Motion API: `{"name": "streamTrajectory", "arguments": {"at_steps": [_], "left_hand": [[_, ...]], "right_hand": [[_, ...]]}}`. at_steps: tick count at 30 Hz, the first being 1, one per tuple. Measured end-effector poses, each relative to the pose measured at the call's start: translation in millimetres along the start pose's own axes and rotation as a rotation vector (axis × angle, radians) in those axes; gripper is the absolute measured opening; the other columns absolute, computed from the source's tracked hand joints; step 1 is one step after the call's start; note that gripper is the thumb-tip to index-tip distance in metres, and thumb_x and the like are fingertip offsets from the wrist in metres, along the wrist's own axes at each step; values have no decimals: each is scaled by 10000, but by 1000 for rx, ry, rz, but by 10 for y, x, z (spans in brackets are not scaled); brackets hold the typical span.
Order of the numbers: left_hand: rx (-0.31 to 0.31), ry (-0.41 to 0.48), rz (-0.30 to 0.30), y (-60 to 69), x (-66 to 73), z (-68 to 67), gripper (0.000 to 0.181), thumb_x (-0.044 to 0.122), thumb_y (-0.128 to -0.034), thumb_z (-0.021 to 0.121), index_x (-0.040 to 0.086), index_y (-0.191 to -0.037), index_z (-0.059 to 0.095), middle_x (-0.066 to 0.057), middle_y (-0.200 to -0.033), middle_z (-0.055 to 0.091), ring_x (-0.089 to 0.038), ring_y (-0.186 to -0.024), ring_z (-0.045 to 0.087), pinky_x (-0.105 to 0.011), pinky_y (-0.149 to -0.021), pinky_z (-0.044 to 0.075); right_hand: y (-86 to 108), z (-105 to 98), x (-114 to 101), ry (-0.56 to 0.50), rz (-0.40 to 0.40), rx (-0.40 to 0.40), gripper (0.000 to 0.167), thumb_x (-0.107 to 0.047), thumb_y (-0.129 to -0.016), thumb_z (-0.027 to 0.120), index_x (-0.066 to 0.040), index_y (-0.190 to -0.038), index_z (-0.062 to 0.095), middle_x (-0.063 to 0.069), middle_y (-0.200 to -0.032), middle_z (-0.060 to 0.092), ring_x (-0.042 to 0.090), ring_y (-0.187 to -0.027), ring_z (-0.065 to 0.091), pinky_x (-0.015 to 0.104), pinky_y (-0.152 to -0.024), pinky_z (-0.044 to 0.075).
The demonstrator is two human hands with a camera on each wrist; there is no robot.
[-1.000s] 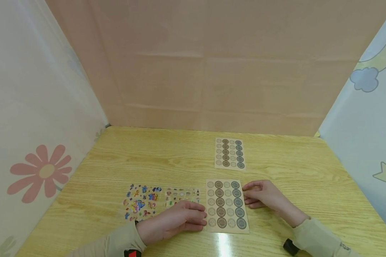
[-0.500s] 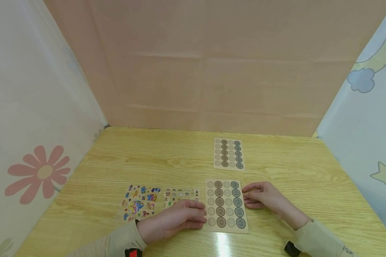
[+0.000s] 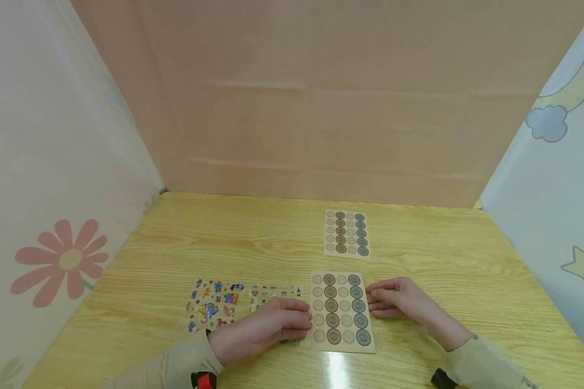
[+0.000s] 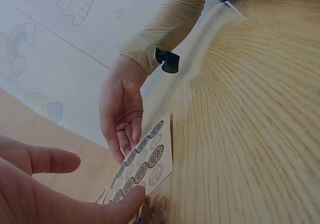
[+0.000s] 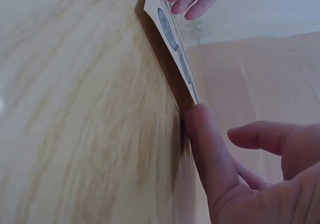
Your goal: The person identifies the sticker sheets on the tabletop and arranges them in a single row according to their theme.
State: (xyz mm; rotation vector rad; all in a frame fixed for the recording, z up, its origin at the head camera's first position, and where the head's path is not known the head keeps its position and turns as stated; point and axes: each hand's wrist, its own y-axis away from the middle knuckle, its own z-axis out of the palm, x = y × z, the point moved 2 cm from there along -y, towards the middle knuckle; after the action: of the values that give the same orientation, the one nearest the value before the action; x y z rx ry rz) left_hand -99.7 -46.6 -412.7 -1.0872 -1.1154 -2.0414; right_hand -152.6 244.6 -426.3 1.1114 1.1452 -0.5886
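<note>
A sticker sheet [image 3: 342, 313] with columns of round brown, pale and blue-grey seals lies in front of the person. My left hand [image 3: 266, 327] touches its left edge. At its right edge, the fingertips of my right hand [image 3: 403, 300] touch the side. From the right wrist view, one fingertip meets the edge of the sheet [image 5: 170, 37], while the thumb stays apart. In the left wrist view, the fingers of the left hand [image 4: 60, 194] reach the seals and the other digit is held away. Under the left forearm and hand, a clear sheet of colourful cartoon stickers [image 3: 214, 305] is partly covered.
Another sheet of round seals [image 3: 346, 233] lies farther back on the wooden table [image 3: 224, 232]. A clear sheet with small food and bottle stickers [image 3: 274, 290] adjoins the cartoon one. Hung cloths [image 3: 306, 119] enclose the table at the back and sides.
Both hands stay at the edges of the seal sheet. The left fingers have risen slightly, and the sheet has shifted very little to the left.
</note>
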Motion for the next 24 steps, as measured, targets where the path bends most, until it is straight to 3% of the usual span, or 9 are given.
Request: {"name": "streamTrajectory", "arguments": {"at_steps": [10, 24], "left_hand": [[-8, 0, -3, -16, 7, -23, 502, 2, -876, 588, -179, -1303, 398, -237, -1176, 544, -275, -1033, 591, -411, -942, 491], [-12, 12, -10, -16, 5, -28, 514, -12, -875, 587, -189, -1310, 376, -251, -1195, 522, -278, -1034, 588, -428, -956, 479]], "right_hand": [[100, -19, -58, 53, -3, 12, 454, -169, -976, 528, 218, -1209, 486, 253, -1037, 664, 299, -912, 679, 396, -789, 564], [117, 2, -55, -4, -1, -28, 468, -156, -990, 460, 246, -1230, 441, 270, -1046, 654, 303, -957, 668, 401, -826, 550]]}}
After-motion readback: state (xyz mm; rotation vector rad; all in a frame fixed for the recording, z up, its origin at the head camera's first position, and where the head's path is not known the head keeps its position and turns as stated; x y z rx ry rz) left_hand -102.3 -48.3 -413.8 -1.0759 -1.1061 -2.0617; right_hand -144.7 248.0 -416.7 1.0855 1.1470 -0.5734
